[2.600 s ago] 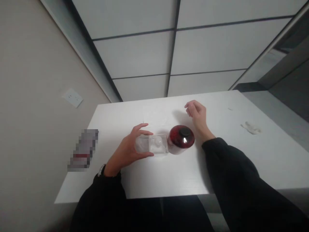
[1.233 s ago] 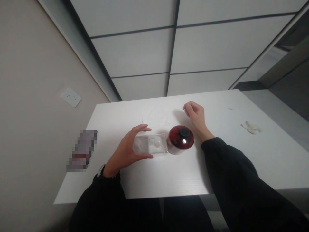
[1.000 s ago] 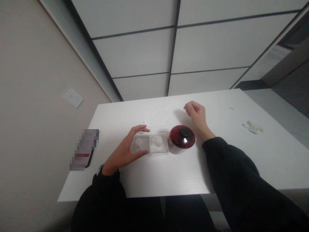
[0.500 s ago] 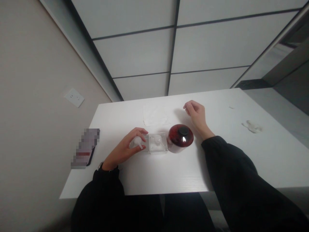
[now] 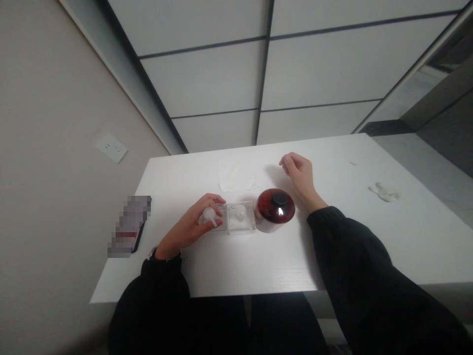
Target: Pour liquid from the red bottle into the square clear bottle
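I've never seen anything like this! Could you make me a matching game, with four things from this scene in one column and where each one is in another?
Things:
1. left hand
2. right hand
3. dark red bottle
4. white wall socket

Places:
A. on the wall
B. holding nothing, right of the bottle
C. beside the clear plastic box
D. curled around a small white plastic piece

Pairs: 1D, 2B, 3C, 4A

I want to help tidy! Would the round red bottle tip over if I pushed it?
Probably not easily: the red bottle looks wide and squat. Its shiny round top may feel slippery, and it might be heavy if it's full.
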### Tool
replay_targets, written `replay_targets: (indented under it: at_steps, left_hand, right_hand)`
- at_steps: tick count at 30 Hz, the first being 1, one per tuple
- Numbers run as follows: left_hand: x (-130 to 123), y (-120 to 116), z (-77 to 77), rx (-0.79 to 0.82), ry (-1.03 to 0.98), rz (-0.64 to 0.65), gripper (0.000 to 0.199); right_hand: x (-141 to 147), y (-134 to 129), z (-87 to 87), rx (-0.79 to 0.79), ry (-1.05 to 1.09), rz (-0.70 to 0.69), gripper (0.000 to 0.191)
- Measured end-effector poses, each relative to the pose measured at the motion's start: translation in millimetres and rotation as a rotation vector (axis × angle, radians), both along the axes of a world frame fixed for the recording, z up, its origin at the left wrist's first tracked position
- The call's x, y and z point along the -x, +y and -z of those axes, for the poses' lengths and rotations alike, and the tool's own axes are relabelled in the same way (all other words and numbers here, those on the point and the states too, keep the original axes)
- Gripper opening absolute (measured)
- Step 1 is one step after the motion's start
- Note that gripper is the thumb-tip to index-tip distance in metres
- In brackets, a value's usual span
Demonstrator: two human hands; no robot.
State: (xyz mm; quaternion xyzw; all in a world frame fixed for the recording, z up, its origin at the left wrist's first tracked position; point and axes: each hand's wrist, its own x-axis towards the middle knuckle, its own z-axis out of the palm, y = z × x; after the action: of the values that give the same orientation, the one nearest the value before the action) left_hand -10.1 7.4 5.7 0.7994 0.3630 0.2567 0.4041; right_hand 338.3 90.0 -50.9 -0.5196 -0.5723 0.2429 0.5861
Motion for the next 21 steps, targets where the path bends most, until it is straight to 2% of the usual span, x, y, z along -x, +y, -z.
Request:
replay_targets:
  at_steps: [11, 21]
  left_hand:
    - [-0.8, 0.2, 2.6, 0.015, -0.003, -0.045, 0.021]
    - [-1.3, -0.1, 0.3, -0.007, -0.024, -0.024, 0.022]
  right_hand:
    - [-0.7, 0.8, 0.5, -0.008, -0.017, 0.015, 0.061]
    - [-0.1, 1.1, 0.8, -0.015, -0.015, 0.016, 0.065]
